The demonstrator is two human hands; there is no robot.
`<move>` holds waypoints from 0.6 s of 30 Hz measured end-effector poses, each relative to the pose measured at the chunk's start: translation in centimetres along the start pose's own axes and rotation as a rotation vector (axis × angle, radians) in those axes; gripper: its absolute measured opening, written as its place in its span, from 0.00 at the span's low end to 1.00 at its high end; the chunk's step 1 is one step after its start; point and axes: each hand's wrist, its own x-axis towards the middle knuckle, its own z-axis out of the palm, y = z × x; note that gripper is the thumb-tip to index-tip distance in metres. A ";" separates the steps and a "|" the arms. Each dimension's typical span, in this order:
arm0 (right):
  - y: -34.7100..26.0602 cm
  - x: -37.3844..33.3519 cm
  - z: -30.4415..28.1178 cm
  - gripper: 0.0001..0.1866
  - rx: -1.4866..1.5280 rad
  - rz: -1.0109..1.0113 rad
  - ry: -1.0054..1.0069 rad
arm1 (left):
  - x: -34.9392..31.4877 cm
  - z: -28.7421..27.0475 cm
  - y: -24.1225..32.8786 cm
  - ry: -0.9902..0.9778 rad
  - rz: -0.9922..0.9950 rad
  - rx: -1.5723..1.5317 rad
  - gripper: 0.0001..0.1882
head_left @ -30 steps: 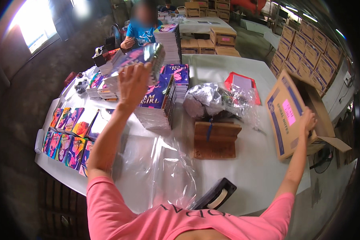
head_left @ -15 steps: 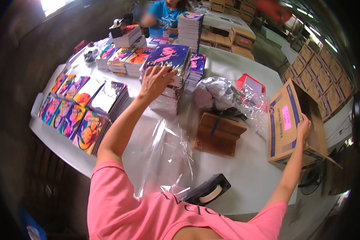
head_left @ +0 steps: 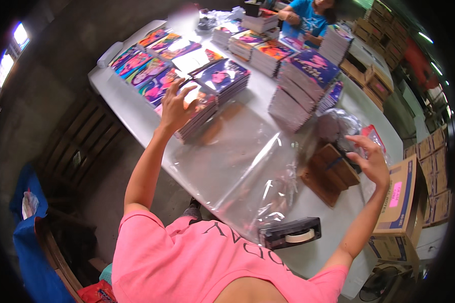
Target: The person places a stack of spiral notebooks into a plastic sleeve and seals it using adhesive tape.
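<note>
My left hand [head_left: 177, 108] hovers with fingers spread at a stack of colourful spiral notebooks [head_left: 203, 107] on the table's left side; I cannot tell whether it touches the covers. Beside that stack is another with purple covers [head_left: 222, 76]. My right hand [head_left: 373, 164] is raised, thumb and fingers apart and nothing in them, between a brown wooden block [head_left: 326, 177] and an open cardboard carton [head_left: 395, 209]. A tall stack of notebooks [head_left: 303, 83] stands in the middle. Clear plastic film [head_left: 232, 166] lies across the table in front of me.
A black tape dispenser [head_left: 290, 234] sits at the table's near edge. Crumpled clear plastic [head_left: 338, 123] lies behind the wooden block. Across the table is a person in a blue shirt [head_left: 313, 22]. Stacked cartons [head_left: 435, 171] stand at the right, beyond the table [head_left: 108, 91].
My left hand has left the tall notebook stack and moved left to the lower stacks. My right hand has let go of the carton. The view has turned left.
</note>
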 end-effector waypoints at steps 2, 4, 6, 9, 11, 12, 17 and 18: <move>-4.2 3.4 3.4 0.24 0.084 -0.112 -0.126 | -2.0 -2.1 -4.6 0.038 -0.122 -0.087 0.20; -8.2 6.5 6.3 0.26 0.026 -0.248 -0.149 | -3.3 -4.1 -8.0 0.113 -0.197 -0.091 0.18; -11.0 9.5 8.8 0.27 0.009 -0.310 -0.170 | -4.1 -4.9 -12.5 0.079 -0.283 -0.105 0.18; -14.3 13.9 12.8 0.29 0.004 -0.265 -0.190 | -4.4 -4.1 -18.6 0.036 -0.353 -0.275 0.17; -16.4 17.3 16.5 0.30 0.051 -0.236 -0.180 | -4.3 -3.1 -22.3 0.056 -0.409 -0.287 0.16; -17.4 18.6 18.5 0.30 0.066 -0.205 -0.187 | -4.3 -2.3 -23.3 0.056 -0.457 -0.324 0.16; -24.8 21.0 34.3 0.49 0.050 -0.101 0.056 | -3.3 0.3 -24.0 -0.071 -0.568 -0.743 0.11; -27.5 20.8 36.5 0.54 -0.206 0.002 -0.083 | -3.1 0.6 -23.8 -0.084 -0.569 -0.808 0.11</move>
